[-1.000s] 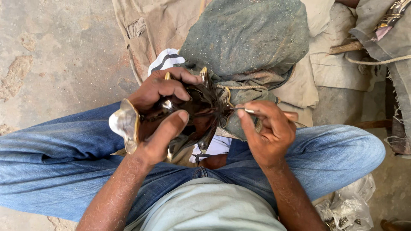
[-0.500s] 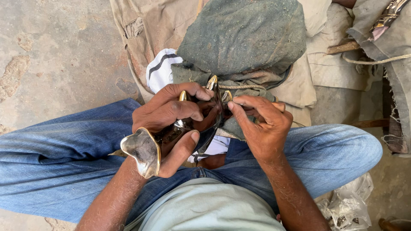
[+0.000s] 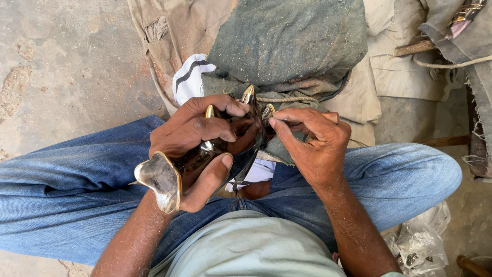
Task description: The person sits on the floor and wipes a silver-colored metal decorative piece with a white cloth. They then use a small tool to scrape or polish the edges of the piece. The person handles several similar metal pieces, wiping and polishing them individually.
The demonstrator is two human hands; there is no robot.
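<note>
Head view, looking straight down onto a seated person's lap: the left hand (image 3: 197,141) is wrapped around a shiny brass ornament (image 3: 205,154), fingers curled over its dark middle and thumb pressed along the underside. The ornament lies above the left thigh, its broad flared end (image 3: 160,179) jutting out past the heel of that hand toward the wrist, and its pointed golden tips (image 3: 248,94) standing up near the knees. The right hand (image 3: 315,146) meets it from the other side, forefinger and thumb pinched together at one tip (image 3: 268,111); whether they hold a small tool there I cannot tell.

Both hands are close together over the gap between the blue jeans (image 3: 77,190), so there is little room between them. Just beyond the tips lies a heap of grey-green cloth (image 3: 292,38) on tan fabric (image 3: 164,31), with a white striped rag (image 3: 187,79) at its left edge. Bare concrete floor (image 3: 61,66) lies open on the left. At the lower right corner sits a crumpled clear plastic bag (image 3: 425,241), well apart from the hands.
</note>
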